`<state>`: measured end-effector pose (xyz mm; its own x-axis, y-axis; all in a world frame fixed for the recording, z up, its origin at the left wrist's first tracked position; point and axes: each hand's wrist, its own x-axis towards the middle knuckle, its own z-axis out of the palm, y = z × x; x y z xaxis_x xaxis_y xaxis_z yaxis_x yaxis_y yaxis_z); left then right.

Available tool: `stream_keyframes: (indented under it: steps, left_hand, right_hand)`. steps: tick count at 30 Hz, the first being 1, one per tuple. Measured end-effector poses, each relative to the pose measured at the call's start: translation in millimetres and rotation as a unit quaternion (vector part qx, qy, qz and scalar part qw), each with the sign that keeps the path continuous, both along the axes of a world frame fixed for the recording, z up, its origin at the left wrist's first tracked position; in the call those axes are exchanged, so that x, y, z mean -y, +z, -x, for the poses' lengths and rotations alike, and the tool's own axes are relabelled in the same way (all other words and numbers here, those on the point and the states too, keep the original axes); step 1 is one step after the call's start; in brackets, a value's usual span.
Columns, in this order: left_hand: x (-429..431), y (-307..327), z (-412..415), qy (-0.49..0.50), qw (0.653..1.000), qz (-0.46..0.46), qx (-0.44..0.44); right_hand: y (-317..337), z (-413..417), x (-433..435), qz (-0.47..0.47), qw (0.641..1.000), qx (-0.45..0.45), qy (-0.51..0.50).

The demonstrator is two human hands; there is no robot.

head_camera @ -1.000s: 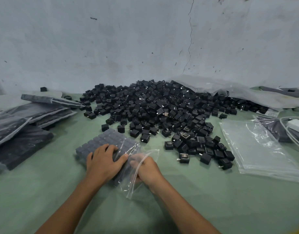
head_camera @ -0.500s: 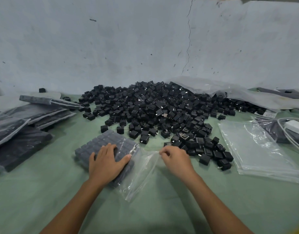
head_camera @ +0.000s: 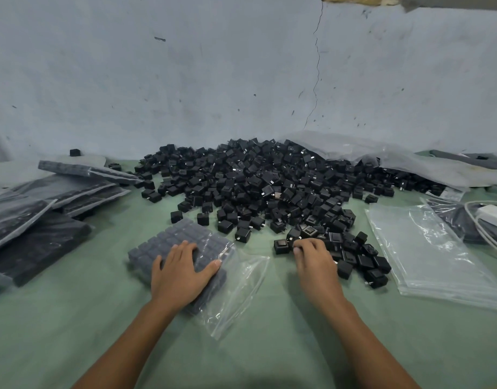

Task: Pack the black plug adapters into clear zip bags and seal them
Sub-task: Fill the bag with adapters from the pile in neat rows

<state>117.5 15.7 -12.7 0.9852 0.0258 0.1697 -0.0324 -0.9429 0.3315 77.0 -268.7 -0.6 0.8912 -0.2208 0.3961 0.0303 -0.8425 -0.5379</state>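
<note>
A large heap of black plug adapters [head_camera: 269,189] covers the middle of the green table. In front of it lies a clear zip bag [head_camera: 236,287] partly filled with adapters in neat rows, its mouth lying open toward the right. My left hand [head_camera: 182,273] presses flat on the filled part of that bag. My right hand [head_camera: 314,262] is over the near edge of the heap, fingers curled down onto loose adapters beside a single adapter [head_camera: 281,246]. Whether its fingers hold one is hidden.
Packed bags of adapters [head_camera: 45,209] are stacked at the left. A pile of empty clear bags [head_camera: 432,248] lies at the right, with a white charger and cable [head_camera: 491,216] beyond it. A big crumpled plastic sheet [head_camera: 382,161] lies behind the heap against the wall.
My right hand left the bag's open mouth and moved right and away to the loose adapters at the heap's near edge. My left hand stayed pressed on the bag.
</note>
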Motion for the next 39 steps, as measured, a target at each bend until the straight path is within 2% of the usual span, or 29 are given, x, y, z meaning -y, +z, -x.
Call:
stream_keyframes:
  steps: [2, 3, 4, 5, 6, 7, 8, 12, 16, 20, 22, 24, 29, 33, 39]
  left_hand:
    - [0, 0, -1, 0.000, 1.000, 0.000, 0.000]
    - [0, 0, -1, 0.000, 1.000, 0.000, 0.000]
    - [0, -1, -1, 0.000, 1.000, -0.001, -0.001]
    - [0, -1, -2, -0.001, 1.000, -0.002, -0.002]
    - [0, -1, -2, -0.001, 1.000, -0.003, -0.002]
    - [-1, -2, -2, -0.001, 1.000, -0.003, -0.002]
    - [-1, -2, -2, 0.000, 1.000, -0.003, -0.003]
    - [0, -2, -2, 0.000, 1.000, -0.006, -0.003]
    - [-1, -1, -1, 0.001, 1.000, -0.008, -0.003]
    - [0, 0, 1, -0.001, 1.000, -0.002, -0.005]
    - [1, 0, 1, -0.001, 1.000, -0.003, -0.008]
    - [0, 1, 0, 0.000, 1.000, -0.003, -0.011]
    - [1, 0, 0, 0.001, 1.000, -0.006, -0.014]
    - [0, -1, -1, 0.001, 1.000, -0.010, -0.015]
    - [0, -1, 0, 0.000, 1.000, -0.014, -0.016]
  right_hand:
    - [11, 1, 1, -0.167, 0.986, 0.025, -0.011]
    - [16, 1, 1, -0.291, 0.956, 0.015, -0.009]
    - [22, 1, -1, -0.444, 0.896, -0.008, 0.008]
    - [26, 2, -2, -0.573, 0.818, -0.038, 0.035]
    - [28, 3, -3, -0.653, 0.753, -0.061, 0.058]
    - [27, 4, -3, -0.684, 0.721, -0.082, 0.080]
    - [26, 6, -4, -0.688, 0.714, -0.094, 0.093]
    - [18, 18, -10, -0.646, 0.746, -0.127, 0.104]
    - [12, 29, -24, -0.627, 0.746, -0.179, 0.133]
    - [6, 35, -45, -0.523, 0.805, -0.225, 0.166]
    - [4, 36, -54, -0.486, 0.823, -0.229, 0.185]
    - [3, 35, -63, -0.468, 0.829, -0.223, 0.211]
    - [2, 31, -83, -0.483, 0.830, -0.194, 0.200]
    - [-2, 25, -90, -0.340, 0.912, -0.157, 0.167]
    - [-2, 23, -92, -0.211, 0.954, -0.146, 0.156]
